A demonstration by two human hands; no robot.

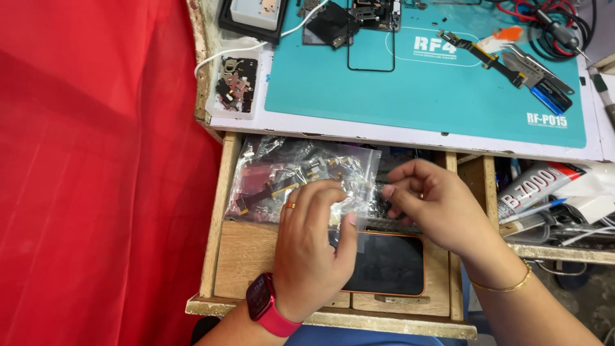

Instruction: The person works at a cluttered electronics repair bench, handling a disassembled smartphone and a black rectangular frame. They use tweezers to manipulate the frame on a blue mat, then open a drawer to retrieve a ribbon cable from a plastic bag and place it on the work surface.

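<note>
Over an open wooden drawer at the middle of the frame, two hands work a clear plastic bag of small flex-cable parts. The left hand pinches the bag's lower edge between thumb and fingers; the right hand nips its right-hand edge with curled fingertips. The bag looks light, limp and slippery — best gripped at the edges, since the thin parts inside seem easily bent. A dark phone lies beneath, and a teal mat covers the table above.
</note>
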